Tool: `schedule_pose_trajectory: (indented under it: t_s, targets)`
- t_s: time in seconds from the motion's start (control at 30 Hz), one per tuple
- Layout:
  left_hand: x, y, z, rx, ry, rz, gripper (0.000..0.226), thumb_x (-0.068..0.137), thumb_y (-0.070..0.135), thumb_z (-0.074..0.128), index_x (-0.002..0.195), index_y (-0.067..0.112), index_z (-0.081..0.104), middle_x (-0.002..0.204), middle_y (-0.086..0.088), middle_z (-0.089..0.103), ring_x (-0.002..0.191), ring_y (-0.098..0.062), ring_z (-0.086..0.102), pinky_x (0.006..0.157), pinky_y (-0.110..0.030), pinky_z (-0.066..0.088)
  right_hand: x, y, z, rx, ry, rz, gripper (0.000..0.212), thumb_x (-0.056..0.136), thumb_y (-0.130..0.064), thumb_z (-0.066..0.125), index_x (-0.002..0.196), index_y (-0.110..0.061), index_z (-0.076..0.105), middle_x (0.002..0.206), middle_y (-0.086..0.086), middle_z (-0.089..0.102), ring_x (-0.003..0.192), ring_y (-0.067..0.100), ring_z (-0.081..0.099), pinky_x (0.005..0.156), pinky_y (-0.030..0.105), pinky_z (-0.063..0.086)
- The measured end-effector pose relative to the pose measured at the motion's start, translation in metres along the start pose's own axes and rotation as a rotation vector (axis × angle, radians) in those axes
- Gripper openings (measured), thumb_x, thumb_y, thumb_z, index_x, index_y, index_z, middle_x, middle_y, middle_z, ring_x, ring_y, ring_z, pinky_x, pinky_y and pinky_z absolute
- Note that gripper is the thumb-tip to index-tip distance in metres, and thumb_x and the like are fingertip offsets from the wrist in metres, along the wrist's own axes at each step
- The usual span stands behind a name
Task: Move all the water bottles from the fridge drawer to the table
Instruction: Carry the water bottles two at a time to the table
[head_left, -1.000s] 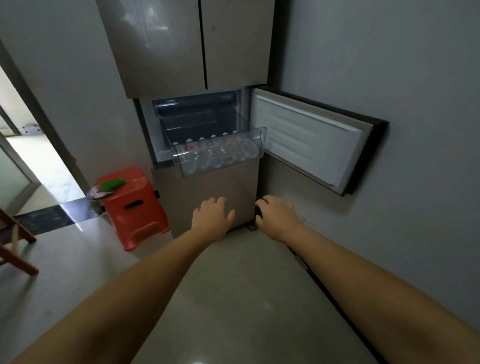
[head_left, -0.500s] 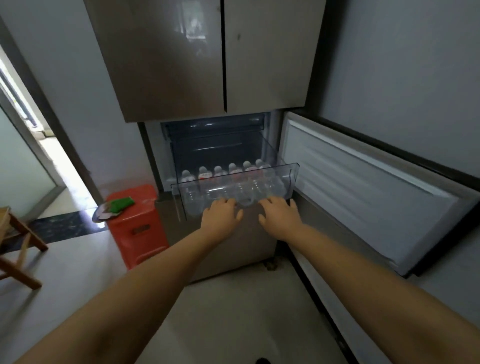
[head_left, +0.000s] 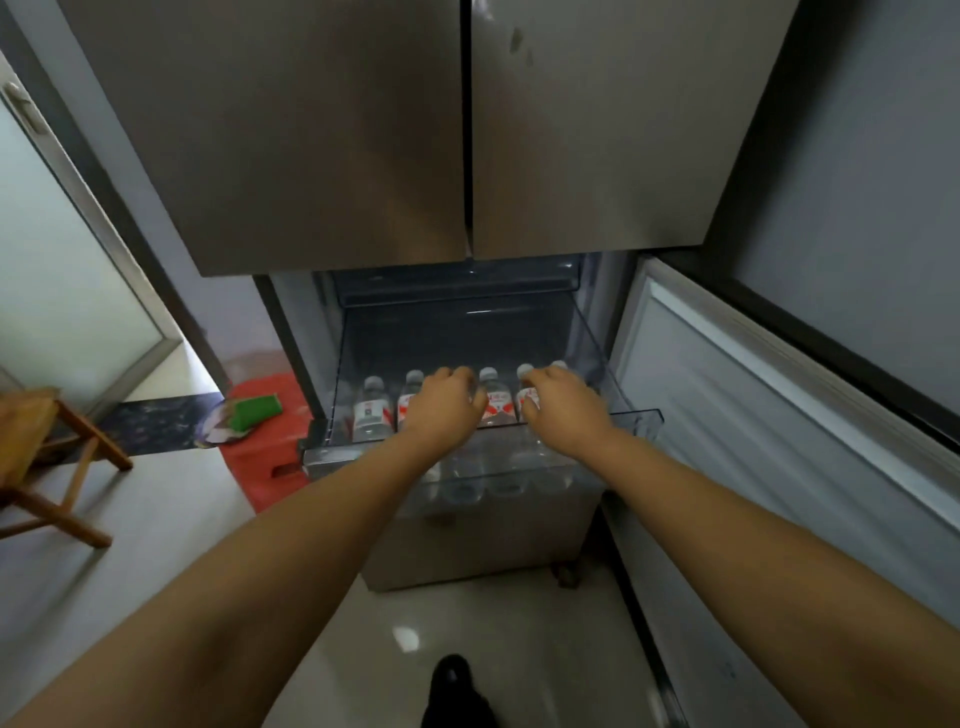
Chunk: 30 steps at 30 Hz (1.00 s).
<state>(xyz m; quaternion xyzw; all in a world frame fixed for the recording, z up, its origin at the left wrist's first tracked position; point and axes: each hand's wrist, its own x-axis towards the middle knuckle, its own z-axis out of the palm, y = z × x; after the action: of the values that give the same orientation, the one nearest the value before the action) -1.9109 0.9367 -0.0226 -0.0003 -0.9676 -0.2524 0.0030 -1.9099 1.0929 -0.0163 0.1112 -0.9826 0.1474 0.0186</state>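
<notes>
Head view: both hands reach into the pulled-out fridge drawer among the water bottles.

Largest is the steel-fronted fridge (head_left: 332, 130), its two upper doors closed above both hands, and its open lower door (head_left: 769, 415) swung out to the right of the right hand. Below the forearms runs the clear fridge drawer (head_left: 636, 418), drawn forward, with a row of water bottles (head_left: 371, 410) standing upright in it, white caps up and red-and-white labels facing out. Left of the left hand sit a red plastic stool (head_left: 260, 457) with a green item (head_left: 257, 410) on top, and farther left a wooden chair (head_left: 47, 452). The left hand (head_left: 447, 402) has its fingers curled down over a bottle in the middle of the row; whether it grips is not clear. The right hand (head_left: 561, 408) curls over the bottles at the right end, grip likewise unclear.
</notes>
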Motion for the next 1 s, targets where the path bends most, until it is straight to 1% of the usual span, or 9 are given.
schedule_pose_trajectory:
  t_s: [0.13, 0.27, 0.47, 0.57, 0.67, 0.8, 0.87, 0.9, 1.0]
  targets:
    - [0.053, -0.019, 0.015, -0.068, -0.122, -0.120, 0.041, 0.095, 0.027, 0.046, 0.131, 0.008, 0.049, 0.132, -0.018, 0.050, 0.119, -0.032, 0.049, 0.100, -0.040, 0.043, 0.055, 0.014, 0.019, 0.157, -0.079, 0.092, 0.035, 0.095, -0.018, 0.046, 0.128, -0.010, 0.054, 0.129, 0.015, 0.055, 0.119, 0.029, 0.051, 0.096, 0.034, 0.042]
    - [0.097, -0.043, 0.031, -0.148, -0.170, -0.224, 0.040, 0.096, 0.023, 0.045, 0.131, 0.004, 0.047, 0.130, -0.020, 0.053, 0.114, -0.033, 0.055, 0.096, -0.036, 0.044, 0.101, 0.027, 0.036, 0.225, -0.164, 0.188, 0.037, 0.098, -0.014, 0.040, 0.132, -0.008, 0.052, 0.130, 0.015, 0.058, 0.119, 0.029, 0.053, 0.091, 0.027, 0.039]
    - [0.150, -0.058, 0.053, -0.203, -0.252, -0.340, 0.044, 0.100, 0.023, 0.041, 0.139, 0.003, 0.038, 0.137, -0.019, 0.049, 0.124, -0.033, 0.049, 0.089, -0.030, 0.039, 0.164, 0.029, 0.081, 0.297, -0.302, 0.262, 0.038, 0.097, -0.013, 0.041, 0.134, -0.004, 0.047, 0.132, 0.021, 0.055, 0.122, 0.034, 0.052, 0.099, 0.035, 0.041]
    - [0.163, -0.060, 0.065, -0.286, -0.288, -0.413, 0.042, 0.098, 0.019, 0.044, 0.135, -0.001, 0.041, 0.133, -0.019, 0.054, 0.122, -0.033, 0.052, 0.093, -0.031, 0.041, 0.181, 0.025, 0.100, 0.305, -0.363, 0.277, 0.043, 0.100, -0.018, 0.038, 0.140, -0.004, 0.038, 0.141, 0.020, 0.048, 0.128, 0.034, 0.046, 0.103, 0.034, 0.037]
    - [0.177, -0.062, 0.073, -0.333, -0.327, -0.472, 0.040, 0.095, 0.018, 0.046, 0.128, -0.006, 0.048, 0.124, -0.018, 0.060, 0.113, -0.033, 0.059, 0.086, -0.030, 0.046, 0.195, 0.023, 0.112, 0.307, -0.400, 0.289, 0.046, 0.101, -0.019, 0.036, 0.144, -0.002, 0.031, 0.143, 0.022, 0.044, 0.130, 0.035, 0.044, 0.102, 0.031, 0.037]
    - [0.190, -0.062, 0.071, -0.365, -0.380, -0.557, 0.026, 0.095, 0.016, 0.050, 0.111, -0.002, 0.059, 0.117, -0.014, 0.063, 0.107, -0.027, 0.062, 0.076, -0.025, 0.043, 0.212, 0.022, 0.129, 0.329, -0.473, 0.345, 0.052, 0.100, -0.024, 0.039, 0.146, -0.003, 0.025, 0.140, 0.023, 0.047, 0.125, 0.037, 0.049, 0.098, 0.035, 0.041]
    - [0.193, -0.065, 0.074, -0.378, -0.409, -0.592, 0.010, 0.090, 0.015, 0.059, 0.089, 0.005, 0.060, 0.111, -0.015, 0.066, 0.089, -0.021, 0.062, 0.071, -0.025, 0.044, 0.216, 0.020, 0.129, 0.357, -0.493, 0.387, 0.051, 0.098, -0.028, 0.045, 0.140, -0.003, 0.033, 0.132, 0.020, 0.054, 0.117, 0.035, 0.055, 0.092, 0.035, 0.046]
    - [0.193, -0.066, 0.074, -0.386, -0.420, -0.598, 0.008, 0.088, 0.014, 0.062, 0.086, 0.007, 0.059, 0.106, -0.015, 0.067, 0.084, -0.020, 0.060, 0.070, -0.025, 0.044, 0.218, 0.020, 0.130, 0.384, -0.497, 0.406, 0.047, 0.096, -0.029, 0.049, 0.134, -0.003, 0.039, 0.123, 0.019, 0.057, 0.111, 0.033, 0.058, 0.087, 0.033, 0.048]
    - [0.193, -0.073, 0.078, -0.513, -0.391, -0.641, 0.024, 0.083, 0.015, 0.067, 0.103, 0.002, 0.061, 0.103, -0.014, 0.067, 0.084, -0.023, 0.062, 0.073, -0.030, 0.050, 0.220, 0.026, 0.126, 0.495, -0.491, 0.448, 0.033, 0.089, -0.026, 0.059, 0.112, -0.002, 0.057, 0.101, 0.012, 0.063, 0.099, 0.030, 0.063, 0.077, 0.030, 0.049]
